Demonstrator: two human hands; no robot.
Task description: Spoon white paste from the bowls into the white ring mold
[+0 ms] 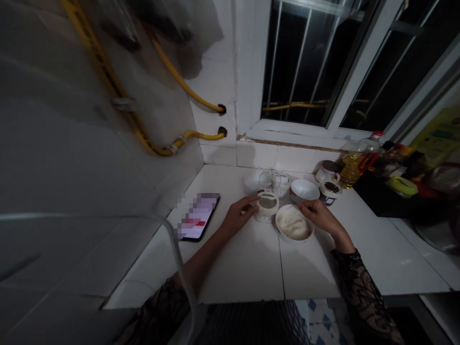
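Observation:
My left hand [237, 216] has its fingers against a white round plastic container [267, 209], which stands on the white tiled counter [247, 268]. My right hand [317, 215] lies with its fingertips on the rim of a white bowl [294, 235] holding a pale, soft mass, possibly dough. The container and this bowl stand side by side between my hands. Behind them are a second white bowl [304, 189], a glass measuring cup [281, 184] and a third white bowl [253, 182].
A phone [196, 216] with a blurred screen lies left of my left hand. Small jars [329, 189] and a yellow oil bottle [354, 167] stand at the back right, near a dark, cluttered shelf [384, 191]. Yellow gas hoses [187, 81] run along the wall. A barred window [305, 62] is above.

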